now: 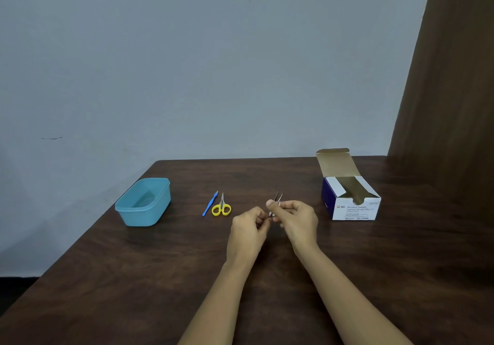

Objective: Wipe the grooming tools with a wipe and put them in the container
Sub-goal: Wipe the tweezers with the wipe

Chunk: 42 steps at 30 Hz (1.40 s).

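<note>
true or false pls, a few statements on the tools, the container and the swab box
1. The blue container has no tools in it. True.
2. The yellow-handled scissors are in the left hand. False: they lie on the table right beside the blue tool.
3. Both hands hold the tweezers. True: the left hand pinches the lower end and the right hand grips it higher up.
4. The alcohol swab box is closed. False: its lid flap stands open.
5. The swab box sits next to the container. False: they are on opposite sides of the hands.
</note>
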### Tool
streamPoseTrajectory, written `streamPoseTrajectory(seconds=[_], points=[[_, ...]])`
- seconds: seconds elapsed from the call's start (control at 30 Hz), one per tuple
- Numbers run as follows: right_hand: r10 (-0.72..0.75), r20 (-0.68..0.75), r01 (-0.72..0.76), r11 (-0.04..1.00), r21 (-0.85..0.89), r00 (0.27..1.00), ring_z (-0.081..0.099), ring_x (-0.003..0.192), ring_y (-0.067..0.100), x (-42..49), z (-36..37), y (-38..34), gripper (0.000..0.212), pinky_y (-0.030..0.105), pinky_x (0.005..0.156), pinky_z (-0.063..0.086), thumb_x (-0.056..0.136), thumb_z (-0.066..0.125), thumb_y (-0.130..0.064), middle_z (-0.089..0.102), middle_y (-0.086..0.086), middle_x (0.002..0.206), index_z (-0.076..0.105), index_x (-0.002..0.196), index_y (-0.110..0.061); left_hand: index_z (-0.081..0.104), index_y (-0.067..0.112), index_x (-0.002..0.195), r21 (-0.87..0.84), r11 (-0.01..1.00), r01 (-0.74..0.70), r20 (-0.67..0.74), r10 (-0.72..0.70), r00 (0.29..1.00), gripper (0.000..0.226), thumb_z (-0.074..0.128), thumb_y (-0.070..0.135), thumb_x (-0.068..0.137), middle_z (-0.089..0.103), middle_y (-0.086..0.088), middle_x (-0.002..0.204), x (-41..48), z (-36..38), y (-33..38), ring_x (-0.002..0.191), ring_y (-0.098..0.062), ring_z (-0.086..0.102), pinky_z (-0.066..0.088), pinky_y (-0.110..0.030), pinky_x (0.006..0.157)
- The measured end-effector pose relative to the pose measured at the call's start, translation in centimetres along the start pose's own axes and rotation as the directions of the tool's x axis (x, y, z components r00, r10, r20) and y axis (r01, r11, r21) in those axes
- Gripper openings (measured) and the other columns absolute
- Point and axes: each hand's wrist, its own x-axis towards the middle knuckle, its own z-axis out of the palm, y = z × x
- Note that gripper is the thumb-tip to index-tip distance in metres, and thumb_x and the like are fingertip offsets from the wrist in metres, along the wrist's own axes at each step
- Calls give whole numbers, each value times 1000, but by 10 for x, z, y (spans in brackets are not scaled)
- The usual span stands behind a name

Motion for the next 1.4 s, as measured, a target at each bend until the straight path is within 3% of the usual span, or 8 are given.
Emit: streamPoseTrajectory(seconds=[0.5,0.67,0.8,0.9,1.1,1.23,1.33,1.4], points=[[-25,59,30,995,-97,998,67,61,4,1,0,2,9,15,64,52,80,76,-28,72,-3,67,73,79,-19,65,17,88,34,999,14,-47,-12,999,5,66,22,89,60,9,75,-1,0,0,69,-4,58,37,-8,56],[-31,83,40,993,-109,996,66,62,2,1,1,3,8,9,58,46,79,76,-31,72,-4,68,75,77,-23,62,19,78,3,1000,5,-56,-5,998,11,67,22,88,58,10,66,-2,-2,2,65,-7,59,39,-13,54],[-6,77,13,995,-98,997,68,71,4,5,3,7,23,20,71,55,71,81,-38,73,-6,75,74,82,-19,55,29,74,10,1000,-26,-53,27,998,19,66,23,88,55,13,61,-3,-4,4,61,-4,56,38,-11,54],[13,71,-9,998,-67,997,69,70,5,8,2,8,21,19,69,54,73,81,-31,73,-3,74,75,85,-15,56,28,74,10,1000,-15,-26,15,1000,19,68,22,86,56,14,64,-4,-4,5,63,-2,57,42,-11,56],[19,106,-23,999,41,994,70,75,11,7,-2,3,3,23,71,55,83,72,-18,73,2,72,75,83,-17,69,20,86,-214,972,94,27,-90,996,7,70,28,86,69,7,75,-1,-4,4,64,-4,65,47,-10,57],[36,153,-55,991,124,988,65,66,0,6,-4,-3,6,13,58,45,87,67,-15,74,0,80,73,91,-14,72,12,86,-402,890,214,89,-194,977,15,67,25,89,71,-2,72,-2,-5,5,60,-5,66,51,-16,55],[72,206,-109,979,174,976,58,54,-3,7,-6,-4,11,14,54,43,90,65,-13,72,1,79,72,98,-10,73,6,85,-510,817,270,109,-250,962,18,66,22,90,71,-3,70,-3,-6,6,60,-5,65,52,-18,55],[110,241,-161,965,205,964,58,59,1,8,-6,-3,14,18,57,44,90,64,-12,71,0,77,73,100,-10,73,5,84,-549,782,296,120,-278,953,20,65,22,91,71,-4,69,-3,-6,7,59,-6,64,51,-19,55]])
